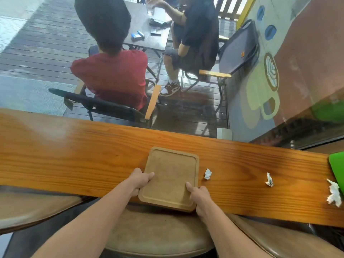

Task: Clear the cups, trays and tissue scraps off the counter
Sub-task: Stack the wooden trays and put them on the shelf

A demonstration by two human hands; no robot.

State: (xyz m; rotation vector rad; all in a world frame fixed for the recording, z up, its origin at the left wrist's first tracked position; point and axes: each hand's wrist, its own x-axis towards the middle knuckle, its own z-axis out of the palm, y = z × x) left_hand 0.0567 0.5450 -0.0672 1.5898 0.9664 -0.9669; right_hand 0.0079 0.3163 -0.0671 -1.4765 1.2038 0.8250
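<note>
A square wooden tray (170, 175) lies on the long wooden counter (74, 157), its near edge jutting past the counter's front. My left hand (140, 180) grips the tray's left side, thumb on top. My right hand (198, 194) grips its right near corner, thumb on the rim. Three crumpled white tissue scraps rest on the counter to the right: one (208, 174) beside the tray, one (269, 180) further right, and a larger one (334, 194) near the counter's end. No cup stands on the counter.
A green object (337, 166) lies at the counter's far right end. Brown cushioned stools (158, 237) stand under the counter's front edge. Beyond a window, two people sit on chairs at a dark table (149, 34) on a wooden deck.
</note>
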